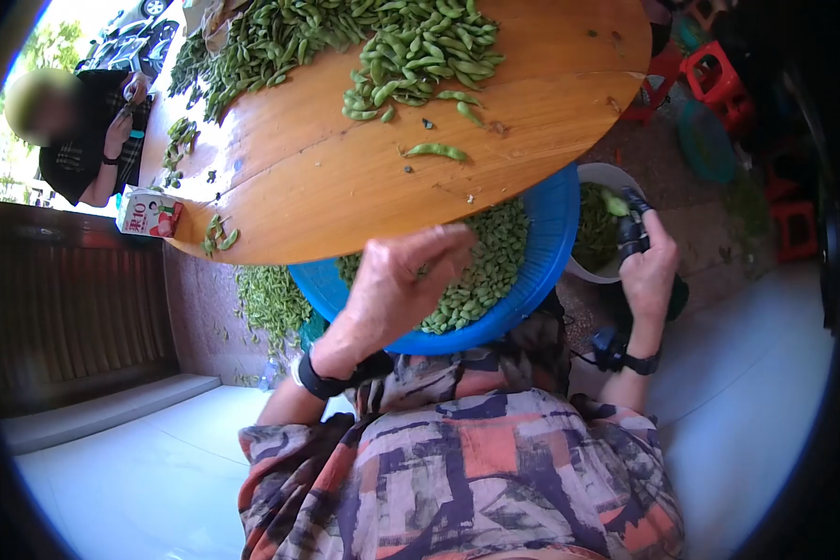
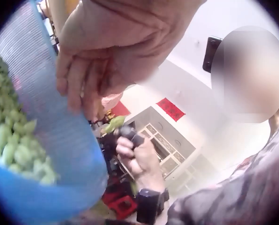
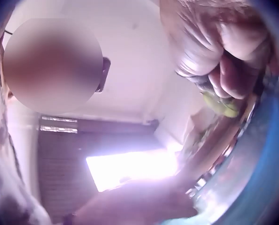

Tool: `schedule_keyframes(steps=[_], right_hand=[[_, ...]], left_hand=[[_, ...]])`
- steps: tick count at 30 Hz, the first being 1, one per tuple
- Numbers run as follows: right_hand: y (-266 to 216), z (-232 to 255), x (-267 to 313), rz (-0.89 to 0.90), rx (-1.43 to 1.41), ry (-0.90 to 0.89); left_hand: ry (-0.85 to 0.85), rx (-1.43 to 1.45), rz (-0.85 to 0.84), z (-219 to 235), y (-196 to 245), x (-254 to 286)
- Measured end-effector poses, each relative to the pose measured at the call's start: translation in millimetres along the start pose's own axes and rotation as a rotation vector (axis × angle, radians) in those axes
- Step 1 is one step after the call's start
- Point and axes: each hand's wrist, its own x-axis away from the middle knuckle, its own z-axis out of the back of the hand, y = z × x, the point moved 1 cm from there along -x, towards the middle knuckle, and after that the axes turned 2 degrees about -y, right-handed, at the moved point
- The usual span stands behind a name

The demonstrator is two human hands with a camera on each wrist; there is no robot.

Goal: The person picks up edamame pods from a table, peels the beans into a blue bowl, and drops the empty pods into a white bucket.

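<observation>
My left hand (image 1: 401, 280) (image 2: 116, 47) hovers above the blue basin (image 1: 555, 224) (image 2: 78, 154), which holds many shelled green beans (image 1: 495, 266) (image 2: 13, 140). Its fingers bend loosely, with no object visible in them. Off to the right, my right hand (image 1: 649, 266) (image 3: 214, 42) pinches a green pod (image 1: 615, 203) (image 2: 113, 124) (image 3: 221, 105) over the white bucket (image 1: 599, 277). Black coverings wrap some of that hand's fingers. Green pods or shells (image 1: 593, 229) lie inside the bucket.
Heaps of pods (image 1: 420, 56) cover the far part of the wooden table (image 1: 345, 159), with one loose pod (image 1: 437, 150) nearer its edge. A red-and-white carton (image 1: 149, 214) stands by a seated person (image 1: 84, 131). More green material (image 1: 273, 303) lies on the floor; red stools (image 1: 714, 75) stand right.
</observation>
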Motion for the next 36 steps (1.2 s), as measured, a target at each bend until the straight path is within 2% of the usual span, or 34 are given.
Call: schedule_keyframes(steps=[2, 4, 8, 10, 12, 13, 14, 16, 17, 18, 20, 21, 22, 24, 25, 30, 33, 36], right_hand=[[19.7, 6.1, -0.7, -0.059, 0.112, 0.077], [18.2, 7.5, 1.6, -0.087, 0.088, 0.081], [7.7, -0.8, 4.8, -0.131, 0.043, 0.022], [2.8, -8.0, 5.5, -0.102, 0.036, 0.010], [-8.8, -14.8, 4.4, -0.029, -0.097, -0.015], [-15.9, -17.2, 3.8, 0.087, -0.107, 0.018], [-24.2, -18.9, 3.3, 0.087, -0.110, 0.019], [-43.0, -26.3, 6.7, 0.041, -0.430, -0.083], [-46.7, -30.5, 11.4, -0.021, -0.560, -0.133], [-57.6, -30.8, 11.8, 0.058, -0.556, -0.137], [-66.6, -26.9, 15.3, 0.073, -0.723, -0.311], [-67.7, -35.4, 19.8, 0.019, -0.812, -0.378], [-70.9, -32.0, 20.8, 0.026, -0.750, -0.423], [-84.6, -35.0, 21.0, 0.022, -0.764, -0.454], [-82.1, -39.3, 22.9, 0.071, -0.717, -0.452], [-77.9, -47.0, 25.6, 0.096, -0.631, -0.515], [-74.5, -51.1, 25.8, 0.071, -0.627, -0.559], [-71.2, -55.4, 29.1, 0.027, -0.683, -0.589]], left_hand=[[0.089, -0.276, -0.150, 17.7, 4.2, -25.3], [0.154, -0.439, -0.198, 26.2, -0.7, -52.1], [0.019, -0.679, -0.210, 31.3, -11.7, -87.0], [0.026, -0.710, -0.234, 31.4, -15.9, -97.3], [0.040, -0.744, -0.260, 31.9, -14.0, -98.5], [0.091, -0.651, -0.287, 32.0, -10.7, -96.7], [0.139, -0.557, -0.311, 30.9, -7.3, -93.6], [0.143, -0.396, -0.372, 27.8, 5.8, -78.1], [0.068, -0.188, -0.166, 20.7, 13.6, -66.6], [-0.003, 0.018, 0.036, 11.9, 20.9, -54.1], [-0.051, 0.207, 0.182, -5.1, 17.6, -34.4], [-0.065, 0.318, 0.243, -10.3, 20.4, -26.7], [-0.069, 0.322, 0.246, -15.1, 20.6, -21.5], [-0.008, 0.659, 0.404, -24.7, 13.1, -11.6], [0.019, 0.712, 0.401, -29.7, 7.4, -7.8], [0.127, 0.698, 0.396, -45.2, -4.3, 9.6], [0.181, 0.451, 0.286, -51.6, -16.4, 17.5], [0.231, 0.374, 0.236, -54.0, -18.5, 18.6]])
